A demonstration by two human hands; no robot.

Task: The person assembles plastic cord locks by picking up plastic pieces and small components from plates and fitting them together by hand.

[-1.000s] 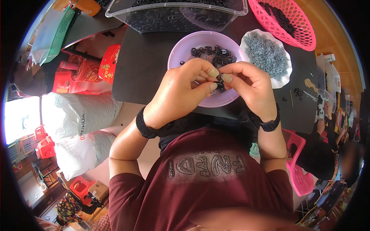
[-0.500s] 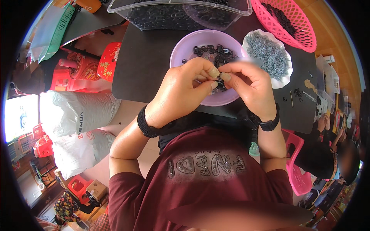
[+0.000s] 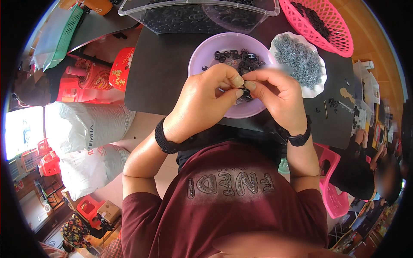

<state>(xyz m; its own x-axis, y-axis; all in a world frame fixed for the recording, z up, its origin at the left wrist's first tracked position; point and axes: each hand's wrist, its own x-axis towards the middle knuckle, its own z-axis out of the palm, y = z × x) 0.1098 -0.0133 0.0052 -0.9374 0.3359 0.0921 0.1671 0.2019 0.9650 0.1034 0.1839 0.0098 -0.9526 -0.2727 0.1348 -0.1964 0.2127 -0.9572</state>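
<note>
Over a lilac plastic bowl (image 3: 202, 49), my left hand (image 3: 206, 92) and my right hand (image 3: 277, 94) meet fingertip to fingertip. Between them they pinch a small black part (image 3: 245, 93), mostly covered by the fingers, so its exact kind does not show. Thumb and forefinger are closed on each side. Inside the bowl lies a heap of small black ring-like plastic parts (image 3: 234, 56). Just right of the bowl, a white scalloped dish (image 3: 317, 91) holds a pile of small grey metal pieces (image 3: 297, 60), perhaps screws or pins.
A clear bin (image 3: 172, 21) of black parts stands at the table's far side, with a pink basket (image 3: 346, 45) beside it. Loose black bits and a thin stick (image 3: 325, 109) lie on the dark table (image 3: 159, 73). White sacks (image 3: 90, 124) stand left; a pink chair (image 3: 333, 193) stands right.
Both hands keep the same pinch over the bowl, with barely any visible movement. The whole view has shifted very slightly.
</note>
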